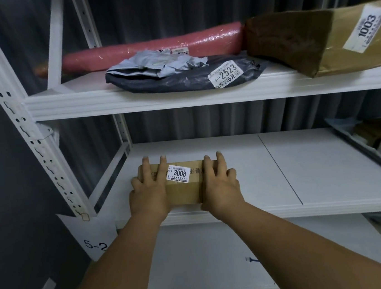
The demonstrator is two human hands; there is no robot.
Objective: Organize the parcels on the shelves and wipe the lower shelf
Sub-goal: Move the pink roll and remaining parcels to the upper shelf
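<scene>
A small cardboard box labelled 3008 lies on the middle white shelf, near its front left. My left hand lies flat on the box's left part with straight fingers. My right hand lies flat on its right part, fingers also straight. On the upper shelf lie a long pink roll, a dark bag labelled 2523 with a grey bag on top, and a brown box labelled 1003, tilted.
A grey tray with parcels sits at the right end of the middle shelf. A lower white shelf shows below. The perforated white upright stands at the left, with a paper tag marked 5-2.
</scene>
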